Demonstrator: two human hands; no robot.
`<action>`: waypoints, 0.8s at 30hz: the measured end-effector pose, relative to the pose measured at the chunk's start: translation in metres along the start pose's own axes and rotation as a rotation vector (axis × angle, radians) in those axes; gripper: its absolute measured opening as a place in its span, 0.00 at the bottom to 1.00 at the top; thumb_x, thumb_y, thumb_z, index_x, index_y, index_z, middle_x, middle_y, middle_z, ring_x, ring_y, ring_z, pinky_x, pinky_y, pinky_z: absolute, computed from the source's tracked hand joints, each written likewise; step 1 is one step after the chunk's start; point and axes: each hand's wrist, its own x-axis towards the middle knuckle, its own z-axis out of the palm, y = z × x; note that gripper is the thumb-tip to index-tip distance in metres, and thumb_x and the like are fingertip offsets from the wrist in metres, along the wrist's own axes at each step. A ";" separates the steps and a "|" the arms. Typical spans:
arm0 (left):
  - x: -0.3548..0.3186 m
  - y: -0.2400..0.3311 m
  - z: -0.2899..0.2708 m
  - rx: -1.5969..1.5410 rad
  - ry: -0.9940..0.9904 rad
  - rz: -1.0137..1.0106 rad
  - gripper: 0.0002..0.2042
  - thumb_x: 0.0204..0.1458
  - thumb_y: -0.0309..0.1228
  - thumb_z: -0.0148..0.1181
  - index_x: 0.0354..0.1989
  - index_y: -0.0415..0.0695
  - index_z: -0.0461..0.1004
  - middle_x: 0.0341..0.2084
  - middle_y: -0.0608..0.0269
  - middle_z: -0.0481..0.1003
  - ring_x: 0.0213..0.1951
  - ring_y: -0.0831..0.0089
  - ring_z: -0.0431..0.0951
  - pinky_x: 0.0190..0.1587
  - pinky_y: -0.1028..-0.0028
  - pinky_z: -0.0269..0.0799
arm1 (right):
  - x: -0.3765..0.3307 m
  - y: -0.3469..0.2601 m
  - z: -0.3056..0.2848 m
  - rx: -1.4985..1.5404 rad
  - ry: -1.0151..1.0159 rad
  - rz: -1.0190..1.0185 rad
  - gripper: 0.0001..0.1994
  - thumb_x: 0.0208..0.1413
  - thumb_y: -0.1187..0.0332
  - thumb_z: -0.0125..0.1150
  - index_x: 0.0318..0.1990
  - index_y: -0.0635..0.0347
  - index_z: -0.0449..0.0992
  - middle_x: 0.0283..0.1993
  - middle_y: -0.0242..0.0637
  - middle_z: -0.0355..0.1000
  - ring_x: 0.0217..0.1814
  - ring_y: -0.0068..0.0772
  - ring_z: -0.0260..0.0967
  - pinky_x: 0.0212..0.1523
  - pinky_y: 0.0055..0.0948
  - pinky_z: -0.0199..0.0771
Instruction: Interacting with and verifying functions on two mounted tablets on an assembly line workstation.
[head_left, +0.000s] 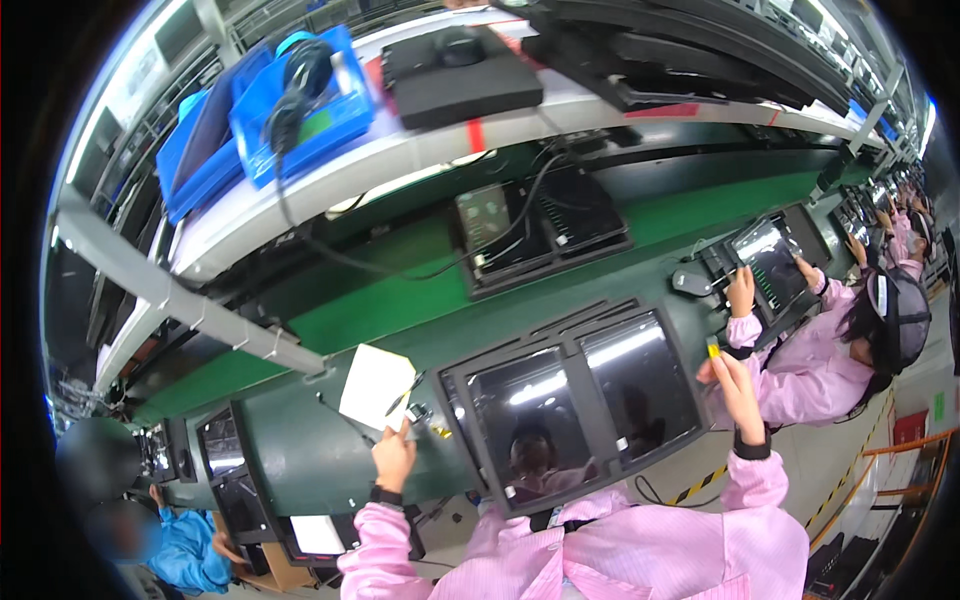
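Hands [392, 455] [735, 385] at panel [580, 405] edges

Glossy glass panel [575, 405], matt paper sheet [372, 384]

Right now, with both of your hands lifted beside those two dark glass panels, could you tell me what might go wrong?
1. The left hand pinches a white sheet and a pen together; either might slip onto the green belt.
2. The right hand holds a small yellow piece just past the edge of the dark glass panels; if dropped, it could mark the glass.
3. A co-worker's hand works close by, so elbows may bump.
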 end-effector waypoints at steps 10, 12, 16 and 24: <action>0.205 0.057 -0.024 -0.792 0.071 -0.225 0.14 0.53 0.34 0.51 0.42 0.38 0.75 0.34 0.54 0.77 0.29 0.69 0.77 0.26 0.71 0.74 | 0.282 0.136 0.021 0.031 0.149 -0.029 0.18 0.60 0.60 0.47 0.35 0.69 0.77 0.32 0.39 0.76 0.33 0.27 0.73 0.35 0.26 0.71; 0.255 0.070 0.002 -0.954 0.021 -0.296 0.16 0.54 0.36 0.49 0.45 0.38 0.73 0.33 0.54 0.77 0.24 0.73 0.75 0.22 0.73 0.74 | 0.330 0.172 0.037 -0.064 0.260 0.097 0.17 0.58 0.61 0.48 0.33 0.67 0.77 0.27 0.40 0.76 0.28 0.32 0.73 0.34 0.27 0.72; 0.320 0.086 0.059 -0.697 -0.052 -0.446 0.22 0.52 0.45 0.48 0.43 0.38 0.74 0.33 0.48 0.77 0.27 0.61 0.79 0.26 0.67 0.76 | 0.402 0.242 0.083 -0.232 0.436 0.089 0.15 0.55 0.60 0.49 0.31 0.59 0.79 0.26 0.40 0.75 0.28 0.35 0.74 0.34 0.32 0.73; 0.350 0.068 0.105 -0.820 0.015 -0.744 0.35 0.50 0.60 0.47 0.26 0.31 0.77 0.18 0.53 0.75 0.25 0.66 0.75 0.32 0.67 0.70 | 0.442 0.297 0.148 -0.516 0.328 0.037 0.12 0.53 0.64 0.48 0.29 0.62 0.76 0.30 0.56 0.71 0.37 0.57 0.69 0.36 0.48 0.69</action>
